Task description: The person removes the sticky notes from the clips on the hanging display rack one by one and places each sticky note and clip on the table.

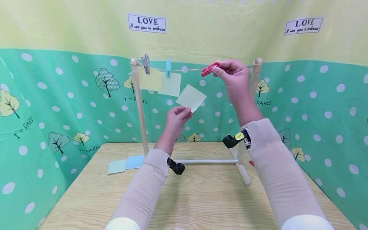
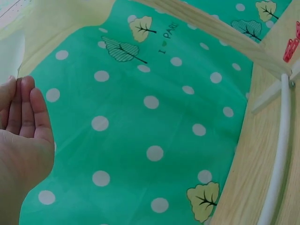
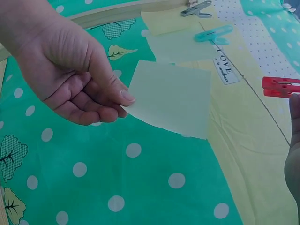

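My left hand (image 1: 176,120) pinches a pale green square of paper (image 1: 192,97) by its lower corner, below the string (image 1: 192,69). Up at the string, my right hand (image 1: 234,78) holds a red clothespin (image 1: 210,69) between thumb and fingers. To the left, a grey clothespin (image 1: 146,64) holds a yellow paper (image 1: 150,80) on the string, and a light blue clothespin (image 1: 168,67) holds another pale green paper (image 1: 171,84) beside it. In the right wrist view the held paper (image 3: 171,98) hangs apart from the red clothespin (image 3: 280,87).
The string runs between two wooden posts (image 1: 140,105) joined by a white bar (image 1: 207,161) low over the wooden table (image 1: 201,195). Pale green (image 1: 117,167) and blue papers (image 1: 134,162) lie at the table's left. Red clothespins (image 2: 291,49) lie near the right foot.
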